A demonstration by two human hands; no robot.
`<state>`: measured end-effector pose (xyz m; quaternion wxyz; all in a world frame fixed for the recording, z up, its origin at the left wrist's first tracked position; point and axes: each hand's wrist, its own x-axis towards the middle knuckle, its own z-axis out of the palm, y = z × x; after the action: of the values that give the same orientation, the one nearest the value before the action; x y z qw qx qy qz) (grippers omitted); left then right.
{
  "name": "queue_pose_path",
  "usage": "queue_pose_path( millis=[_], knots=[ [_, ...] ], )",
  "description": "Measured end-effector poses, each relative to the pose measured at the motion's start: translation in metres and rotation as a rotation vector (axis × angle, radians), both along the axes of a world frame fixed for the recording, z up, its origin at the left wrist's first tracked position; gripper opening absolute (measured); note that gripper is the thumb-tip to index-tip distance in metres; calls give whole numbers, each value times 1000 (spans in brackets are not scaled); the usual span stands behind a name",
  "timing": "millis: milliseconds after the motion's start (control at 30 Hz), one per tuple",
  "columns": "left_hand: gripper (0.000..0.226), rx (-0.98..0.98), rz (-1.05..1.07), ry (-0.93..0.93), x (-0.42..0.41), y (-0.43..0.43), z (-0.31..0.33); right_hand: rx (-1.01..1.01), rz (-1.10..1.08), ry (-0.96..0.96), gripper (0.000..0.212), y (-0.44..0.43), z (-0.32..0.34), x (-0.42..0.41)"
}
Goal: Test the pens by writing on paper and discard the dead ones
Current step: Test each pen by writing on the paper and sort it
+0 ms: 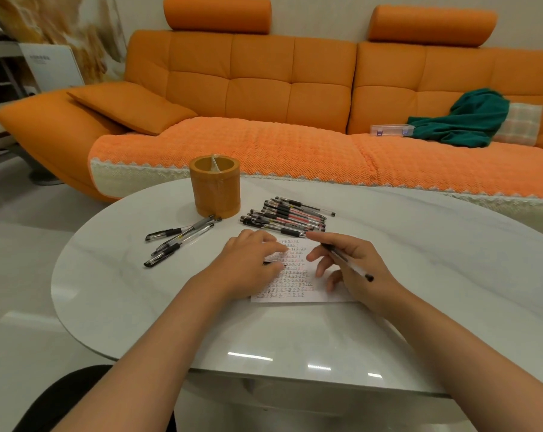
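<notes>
On the white marble counter [419, 244] lies a sheet of paper [298, 294], and many rows of small written marks cover it. The left hand [251, 260] rests flat on the left part of the sheet with its fingers spread out and relaxed. A small dark thing shows just under these fingers, but I cannot tell what it is. The right hand [354, 263] is over the right edge of the paper and holds one pen [346, 261] between thumb and fingers. The pen lies slanted across the hand, its dark end pointing out to the right, and its other fingers are loosely open above the sheet. Just behind the paper there is a tight pile of pens [285, 218] with black grips and caps. To the left, well apart from the pile, lies a smaller group of pens [178, 238], spread loosely. Between the two groups, a little farther back, stands an orange round holder [215, 190], upright. Behind the counter is an orange sofa [264, 88] with a green cloth [469, 120] and a clear plastic box [391, 130] on its seat.
</notes>
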<state>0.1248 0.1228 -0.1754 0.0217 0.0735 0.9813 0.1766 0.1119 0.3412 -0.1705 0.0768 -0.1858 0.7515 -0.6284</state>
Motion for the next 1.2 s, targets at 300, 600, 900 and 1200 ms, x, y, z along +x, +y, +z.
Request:
queue_pose_path(
  millis=[300,600,900,1200],
  knots=[
    [23,-112,61,109,1,-4,9,-41,15,-109,38,-3,19,-4],
    [20,76,130,119,5,2,14,662,-181,541,30,-5,20,-6],
    [17,104,118,159,5,5,11,944,-103,649,27,-9,8,-10],
    [13,454,80,95,7,16,8,844,19,591,29,-11,-2,-5]
  ],
)
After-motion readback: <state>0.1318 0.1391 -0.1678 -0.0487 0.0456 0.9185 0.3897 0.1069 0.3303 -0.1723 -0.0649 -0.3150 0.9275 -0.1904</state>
